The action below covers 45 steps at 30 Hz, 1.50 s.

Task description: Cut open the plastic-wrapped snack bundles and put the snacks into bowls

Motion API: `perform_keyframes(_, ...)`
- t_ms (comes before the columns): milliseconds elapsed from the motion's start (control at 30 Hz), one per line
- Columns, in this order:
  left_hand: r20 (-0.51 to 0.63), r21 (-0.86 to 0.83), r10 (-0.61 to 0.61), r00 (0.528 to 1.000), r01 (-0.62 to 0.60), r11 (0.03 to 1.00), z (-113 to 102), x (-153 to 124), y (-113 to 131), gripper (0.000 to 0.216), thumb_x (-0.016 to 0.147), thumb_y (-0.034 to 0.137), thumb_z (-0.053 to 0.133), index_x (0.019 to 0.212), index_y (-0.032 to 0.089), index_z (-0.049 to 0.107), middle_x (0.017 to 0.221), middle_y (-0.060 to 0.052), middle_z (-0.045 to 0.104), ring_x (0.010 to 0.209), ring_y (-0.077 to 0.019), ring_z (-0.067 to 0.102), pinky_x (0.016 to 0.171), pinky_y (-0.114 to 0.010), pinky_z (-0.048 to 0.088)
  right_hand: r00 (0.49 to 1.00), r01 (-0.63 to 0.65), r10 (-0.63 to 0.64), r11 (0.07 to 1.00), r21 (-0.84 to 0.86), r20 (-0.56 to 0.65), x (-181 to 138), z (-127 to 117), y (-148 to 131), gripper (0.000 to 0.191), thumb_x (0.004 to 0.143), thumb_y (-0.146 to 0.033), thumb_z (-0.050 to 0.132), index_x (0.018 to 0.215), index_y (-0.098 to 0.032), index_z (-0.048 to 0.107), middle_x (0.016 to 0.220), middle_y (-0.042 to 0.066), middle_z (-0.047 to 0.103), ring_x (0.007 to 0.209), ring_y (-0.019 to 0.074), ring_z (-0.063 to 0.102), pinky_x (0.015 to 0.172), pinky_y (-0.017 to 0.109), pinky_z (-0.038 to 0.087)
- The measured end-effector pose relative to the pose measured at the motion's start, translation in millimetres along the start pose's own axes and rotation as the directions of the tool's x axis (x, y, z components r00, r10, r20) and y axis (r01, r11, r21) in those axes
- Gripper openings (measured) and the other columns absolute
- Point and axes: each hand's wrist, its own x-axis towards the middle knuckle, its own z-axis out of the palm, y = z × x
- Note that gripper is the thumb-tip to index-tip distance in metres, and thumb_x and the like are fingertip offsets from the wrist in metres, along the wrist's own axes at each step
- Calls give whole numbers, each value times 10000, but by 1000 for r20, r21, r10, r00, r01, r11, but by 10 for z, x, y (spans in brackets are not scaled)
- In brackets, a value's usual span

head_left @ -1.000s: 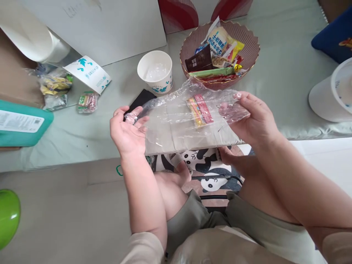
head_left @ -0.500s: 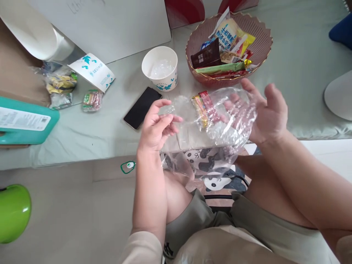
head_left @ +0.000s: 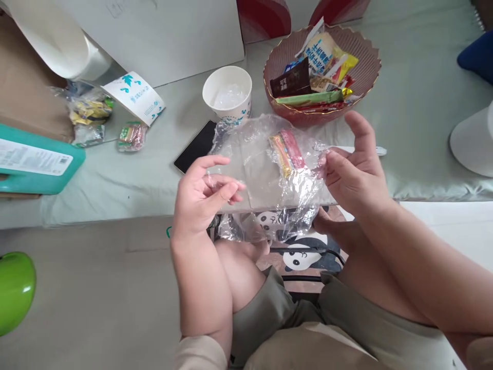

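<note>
Clear, crinkled plastic sheet: right hand is pinching its edge; left hand is hovering half-curled alongside, grip unclear; gentle, even tension probably suiting best.

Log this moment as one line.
left hand: at clear film, contact unclear; right hand: pinching film edge; wrapped packets: inside or behind film, unclear; bowl: beyond film

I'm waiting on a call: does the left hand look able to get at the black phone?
Probably yes: the black phone lies just beyond the left hand, with its left part uncovered, though the clear plastic seems to overlap its right edge.
</note>
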Motion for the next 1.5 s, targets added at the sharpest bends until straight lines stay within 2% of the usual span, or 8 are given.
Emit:
perform_keyframes(100, -148, 132, 162, 976, -143, 981, 48, -21, 75, 385, 757, 350, 934, 1054, 213, 732, 787, -4, 815, 606, -148, 771, 575, -219, 642, 983, 177, -181, 972, -151, -12, -45, -87, -50, 73, 938, -281, 723, 993, -303, 767, 761, -19, 670, 653, 107, 606, 629, 270, 513)
perform_keyframes(333, -243, 228, 396, 886, -344, 911, 98, -1, 97, 159, 937, 380, 783, 1038, 273, 846, 911, -28, 849, 745, -156, 810, 646, -247, 658, 966, 256, -234, 830, -495, 108, -98, -168, -186, 386, 832, -478, 817, 1183, -335, 745, 938, 54, 690, 845, 226, 661, 802, 414, 591)
perform_keyframes(733, -260, 489, 641, 723, -474, 733, 94, 224, -4, 50, 862, 272, 847, 882, 317, 837, 932, -17, 718, 855, -151, 699, 731, -303, 608, 908, 230, -417, 597, -768, -52, 15, -118, -206, 70, 853, -264, 713, 853, -275, 782, 857, 41, 574, 908, 220, 601, 902, 436, 540)
perform_keyframes(900, -311, -5, 350, 884, -369, 929, 273, 229, 11, 170, 951, 374, 722, 860, 255, 642, 1052, -30, 766, 1117, -222, 732, 947, -380, 607, 952, 263, -305, 753, -604, 34, -22, -122, -171, 224, 908, -413, 736, 815, -264, 595, 894, 47, 657, 911, 233, 699, 872, 452, 575)
perform_keyframes(1067, -359, -23, 120, 926, -138, 990, 318, 266, -80, 254, 1003, 505, 654, 995, 279, 540, 666, 57, 651, 480, -102, 593, 419, -209, 411, 996, 28, 19, 868, -495, 89, -17, -202, -118, 250, 903, -429, 761, 1030, -308, 583, 627, -58, 576, 464, 123, 540, 502, 309, 497)
perform_keyframes(1300, -111, -221, -161, 981, 133, 966, 201, 313, -135, 354, 888, 515, 814, 1030, 264, 608, 556, 58, 557, 425, -112, 580, 334, -188, 305, 975, 77, 4, 932, -354, 223, 258, -245, -113, 514, 728, -570, 897, 1100, -306, 661, 1161, 49, 753, 1142, 238, 729, 1053, 433, 602)
perform_keyframes(1400, 123, -224, -238, 963, 261, 939, 285, 285, -48, 340, 865, 497, 833, 960, 256, 613, 540, 58, 589, 342, -89, 502, 293, -172, 226, 887, -12, 141, 959, -284, 440, 254, -22, -64, 620, 705, -563, 918, 1202, -292, 665, 1281, 79, 744, 1223, 249, 710, 1093, 435, 583)
perform_keyframes(1500, 329, -144, -232, 915, 292, 946, 343, 266, 39, 379, 863, 566, 808, 926, 246, 612, 544, 49, 631, 268, -61, 380, 269, -180, 182, 685, -115, 309, 940, -321, 660, 173, 199, -25, 541, 730, -444, 914, 1174, -239, 683, 1043, 46, 775, 970, 199, 744, 854, 349, 635)
